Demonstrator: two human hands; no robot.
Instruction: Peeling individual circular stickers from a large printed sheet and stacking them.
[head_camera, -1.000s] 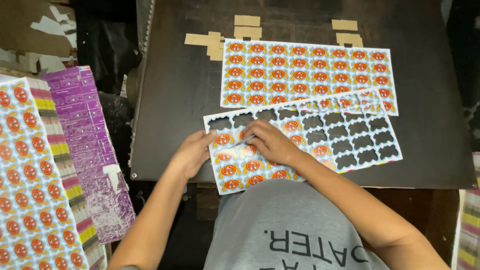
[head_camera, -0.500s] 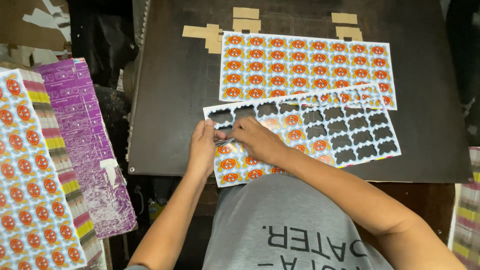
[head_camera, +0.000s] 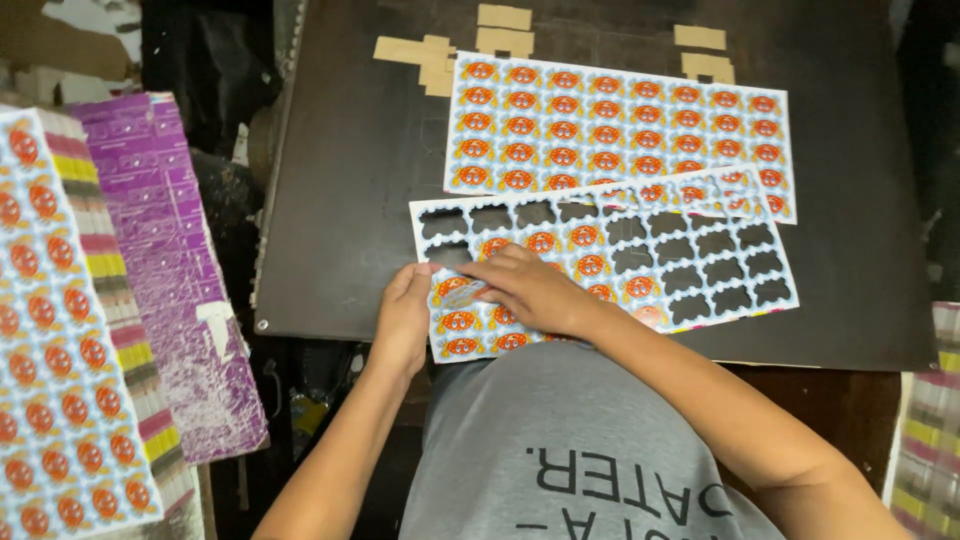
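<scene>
A die-cut sheet (head_camera: 600, 250) of orange-and-blue labels lies on the dark board (head_camera: 350, 200), with many of its label shapes punched out, leaving dark holes. My left hand (head_camera: 405, 318) grips the sheet's left edge. My right hand (head_camera: 532, 290) lies across the sheet with its fingers pointing left, pinching a partly lifted label (head_camera: 459, 293) next to my left fingertips. A full sheet of labels (head_camera: 620, 125) lies just behind, partly under the punched sheet.
Stacks of printed label sheets (head_camera: 60, 320) and a purple sheet stack (head_camera: 165, 270) stand at the left. Small cardboard pieces (head_camera: 440, 55) lie at the board's far edge. More striped sheets (head_camera: 930, 440) show at the right edge.
Both hands have moved up and left along the punched sheet. They now meet at a label near its left edge, and the view has shifted slightly.
</scene>
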